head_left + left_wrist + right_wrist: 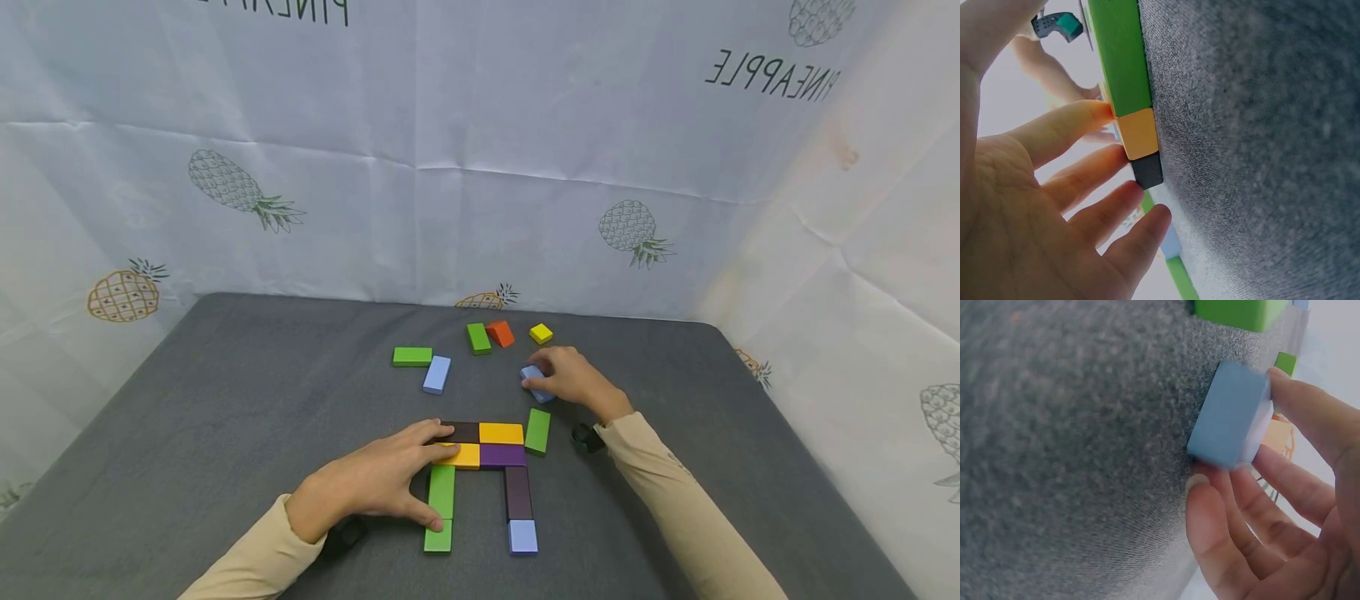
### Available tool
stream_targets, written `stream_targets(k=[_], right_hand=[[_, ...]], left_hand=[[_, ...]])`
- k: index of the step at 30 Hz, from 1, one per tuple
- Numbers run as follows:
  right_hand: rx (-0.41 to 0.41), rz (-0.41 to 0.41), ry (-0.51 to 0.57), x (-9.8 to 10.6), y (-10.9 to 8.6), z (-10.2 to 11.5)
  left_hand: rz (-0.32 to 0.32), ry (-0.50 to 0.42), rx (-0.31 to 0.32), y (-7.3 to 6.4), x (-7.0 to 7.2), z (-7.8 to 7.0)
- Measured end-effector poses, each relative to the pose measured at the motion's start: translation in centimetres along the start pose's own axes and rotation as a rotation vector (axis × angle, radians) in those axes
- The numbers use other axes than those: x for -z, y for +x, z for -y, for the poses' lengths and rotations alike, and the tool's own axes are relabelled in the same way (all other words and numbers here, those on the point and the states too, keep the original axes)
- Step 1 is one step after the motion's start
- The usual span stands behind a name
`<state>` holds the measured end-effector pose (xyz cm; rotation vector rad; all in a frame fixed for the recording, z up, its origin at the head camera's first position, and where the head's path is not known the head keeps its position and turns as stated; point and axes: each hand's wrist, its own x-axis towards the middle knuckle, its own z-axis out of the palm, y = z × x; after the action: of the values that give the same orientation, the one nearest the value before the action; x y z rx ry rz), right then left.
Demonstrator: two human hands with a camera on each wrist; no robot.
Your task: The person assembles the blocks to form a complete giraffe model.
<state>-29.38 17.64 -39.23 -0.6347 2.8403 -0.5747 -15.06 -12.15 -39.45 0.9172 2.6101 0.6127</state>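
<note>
Flat blocks form an arch shape on the table. My left hand (375, 479) lies along its left side, fingers fairly straight. Its fingertips touch the black block (463, 432) and the yellow block (470, 457); the thumb rests by the two green blocks of the left leg (442, 492). Farther right, my right hand (573, 379) holds a light blue block (1229, 415) between thumb and fingers, low at the table surface. A second yellow block (501, 433), a purple block (502, 455), a dark brown block (517, 492) and another light blue block (522, 537) complete the shape's right half.
A green block (537, 431) stands slightly tilted beside the arch's upper right corner. Farther back lie a green block (412, 357), a light blue block (437, 375), another green block (478, 338), an orange block (501, 333) and a small yellow block (541, 333). Pineapple-print cloth surrounds the grey table (247, 375).
</note>
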Motion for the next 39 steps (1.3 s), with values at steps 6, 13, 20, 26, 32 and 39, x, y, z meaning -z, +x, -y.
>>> stream_targets(k=[6, 13, 20, 26, 32, 39], right_hand=[[-0.001, -0.001, 0.029, -0.1, -0.2, -0.2], [-0.041, 0.043, 0.129, -0.1, -0.8, -0.3], [-0.087, 0.04, 0.153, -0.1, -1.3, -0.4], [-0.069, 0.034, 0.139, -0.2, -1.6, -0.7], [-0.052, 0.018, 0.113, -0.2, -1.9, -0.6], [-0.043, 0.002, 0.069, -0.5, -2.1, -0.7]], left_hand=[[0.002, -0.006, 0.002, 0.0, 0.0, 0.0], [0.005, -0.002, 0.004, 0.0, 0.0, 0.0], [0.006, -0.008, 0.007, 0.0, 0.0, 0.1], [0.008, -0.012, 0.009, 0.0, 0.0, 0.0], [0.008, -0.012, 0.008, 0.0, 0.0, 0.0], [0.005, -0.001, 0.003, -0.1, 0.0, -0.1]])
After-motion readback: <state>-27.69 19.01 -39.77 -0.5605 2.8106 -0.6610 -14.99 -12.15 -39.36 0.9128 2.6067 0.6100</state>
